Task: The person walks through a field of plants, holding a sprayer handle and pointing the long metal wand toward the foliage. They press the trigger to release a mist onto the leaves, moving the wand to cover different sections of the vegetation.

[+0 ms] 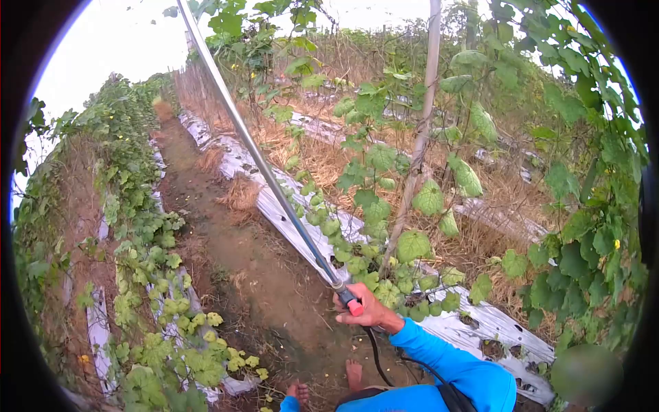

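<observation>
My right hand (368,307) is closed around the black handle of a spray wand (257,156). The long metal tube slants up and to the left, out of the top of the view. A red valve lever (355,307) sits on the handle beside my fingers. From the handle's lower end a black hose (375,357) runs down toward my body. Low in the view, my left hand (298,393) shows just above a blue cuff. Its fingers look curled, and whatever may be in them is hidden.
Leafy vines climb a wooden pole (420,137) on the right. Low vines (161,350) line the left. Plastic mulch sheeting (473,329) covers the beds, with dry straw (322,158) between. A dirt path (237,268) runs forward; my bare foot (353,374) is on it.
</observation>
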Demonstrator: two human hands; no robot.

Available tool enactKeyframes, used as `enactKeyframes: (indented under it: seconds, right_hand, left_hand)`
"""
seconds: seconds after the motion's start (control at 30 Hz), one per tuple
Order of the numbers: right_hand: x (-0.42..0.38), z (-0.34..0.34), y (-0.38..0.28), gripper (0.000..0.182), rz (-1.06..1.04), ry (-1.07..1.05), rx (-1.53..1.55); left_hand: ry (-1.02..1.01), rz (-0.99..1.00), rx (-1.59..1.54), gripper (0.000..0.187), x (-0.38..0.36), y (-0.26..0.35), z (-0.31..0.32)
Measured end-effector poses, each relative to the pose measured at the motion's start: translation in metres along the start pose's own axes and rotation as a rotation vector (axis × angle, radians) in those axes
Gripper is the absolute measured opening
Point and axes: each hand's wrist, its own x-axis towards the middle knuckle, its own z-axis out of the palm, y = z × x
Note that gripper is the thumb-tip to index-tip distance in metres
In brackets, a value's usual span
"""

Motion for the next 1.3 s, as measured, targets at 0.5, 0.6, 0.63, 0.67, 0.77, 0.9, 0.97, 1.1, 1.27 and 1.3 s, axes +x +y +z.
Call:
enactKeyframes:
  seconds: [0.5,0.6,0.63,0.67,0.77,0.9,0.97,1.1,1.27,1.3]
  right_hand:
    - [-0.024,-0.042,-0.165,0.027,-0.095,0.078,0.228]
    - [-0.035,-0.056,-0.187,0.026,-0.139,0.068,0.353]
    - [-0.047,-0.06,-0.192,0.026,-0.109,0.075,0.386]
    - [-0.06,-0.063,-0.19,0.026,-0.13,0.112,0.372]
    - [-0.128,-0.071,-0.188,0.026,-0.109,0.213,0.282]
    - [-0.229,-0.109,-0.157,0.026,-0.056,0.39,-0.01]
    - [-0.269,-0.135,-0.156,0.025,-0.024,0.366,0.003]
    - [-0.325,-0.166,-0.186,0.023,0.122,-0.067,0.724]
    - [-0.377,-0.174,-0.21,0.031,0.101,-0.535,1.077]
    - [-0.386,-0.171,-0.209,0.03,0.079,-0.626,1.117]
  left_hand:
    - [-0.106,-0.023,-0.156,0.05,-0.028,-0.163,0.059]
    - [-0.009,-0.01,-0.16,0.05,-0.053,-0.186,0.064]
    - [0.105,0.007,-0.128,0.05,-0.064,-0.197,0.071]
    - [0.111,0.005,-0.135,0.05,-0.068,-0.21,0.075]
    - [0.119,0.053,-0.224,0.049,-0.068,-0.259,0.081]
    - [0.041,0.087,-0.421,0.046,-0.079,-0.332,0.133]
    - [0.169,0.071,-0.335,0.045,-0.088,-0.376,0.165]
    - [0.063,0.138,-0.255,0.046,-0.105,-0.475,0.214]
    - [0.244,0.01,-0.097,0.049,-0.126,-0.532,0.273]
    - [0.26,0.02,-0.141,0.049,-0.135,-0.532,0.279]
